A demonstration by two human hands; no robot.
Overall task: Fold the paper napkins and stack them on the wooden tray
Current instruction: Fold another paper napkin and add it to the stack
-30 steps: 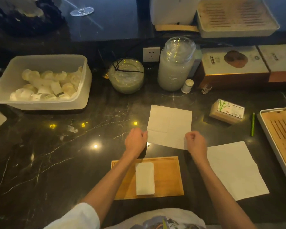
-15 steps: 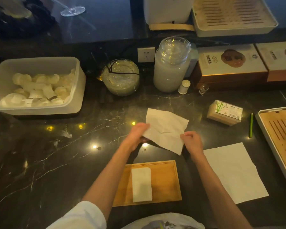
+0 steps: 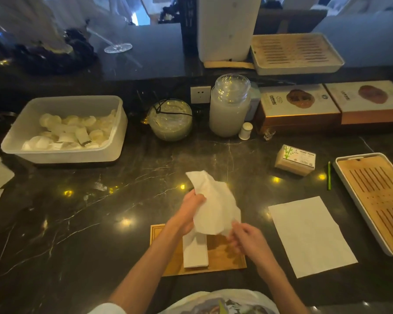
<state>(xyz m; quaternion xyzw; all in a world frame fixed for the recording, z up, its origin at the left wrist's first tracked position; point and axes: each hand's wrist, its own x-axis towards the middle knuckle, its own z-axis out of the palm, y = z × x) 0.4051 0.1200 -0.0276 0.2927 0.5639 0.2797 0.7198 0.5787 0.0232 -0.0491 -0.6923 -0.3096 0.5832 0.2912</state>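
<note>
Both hands hold one crumpled napkin [image 3: 213,207] up off the dark marble counter [image 3: 89,223]. The left hand [image 3: 190,214] grips its left edge with curled fingers, and the right hand [image 3: 247,241] pinches its lower right corner, fingertips blurred. A second napkin [image 3: 311,236] lies flat and unfolded to the right. Beneath the hands sits the wooden tray [image 3: 225,257], with a folded napkin [image 3: 195,254] on it.
</note>
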